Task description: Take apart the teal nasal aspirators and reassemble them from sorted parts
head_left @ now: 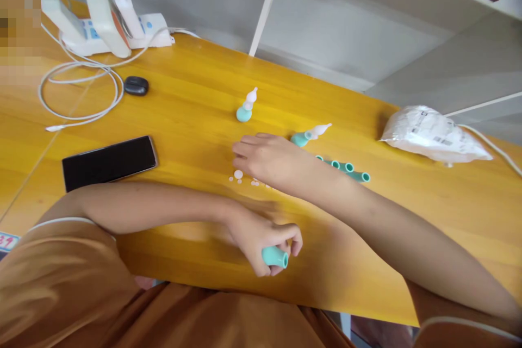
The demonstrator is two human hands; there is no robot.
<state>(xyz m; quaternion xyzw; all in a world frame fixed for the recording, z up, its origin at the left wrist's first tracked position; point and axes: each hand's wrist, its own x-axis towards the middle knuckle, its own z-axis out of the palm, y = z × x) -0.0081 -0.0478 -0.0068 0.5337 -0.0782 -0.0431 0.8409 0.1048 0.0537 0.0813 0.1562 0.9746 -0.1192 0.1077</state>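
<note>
In the head view, the left hand (253, 235) is wrapped around a green tube (272, 256) near the front edge of the table (187, 95); the tube's open mouth points right and has no tip in it. The right hand (261, 156) is palm down just behind some small white discs (238, 174), fingers bent; whether it pinches anything cannot be told.

The work looks partly done. One green bulb (243, 115) stands with a pale tip (250, 97) on it. Another green piece (300, 139), partly hidden by the right hand, has a second pale tip (320, 130) at its mouth; how firmly that sits is unclear. The held tube and the row of tubes (358, 175) beyond the right forearm appear to be left: the row shows at least four open mouths, none with a tip.

As for containers, the tubes' insides are too dark to read. The white bag (428, 133) at right bulges, its contents hidden, and the black case (136, 86) is closed.
</note>
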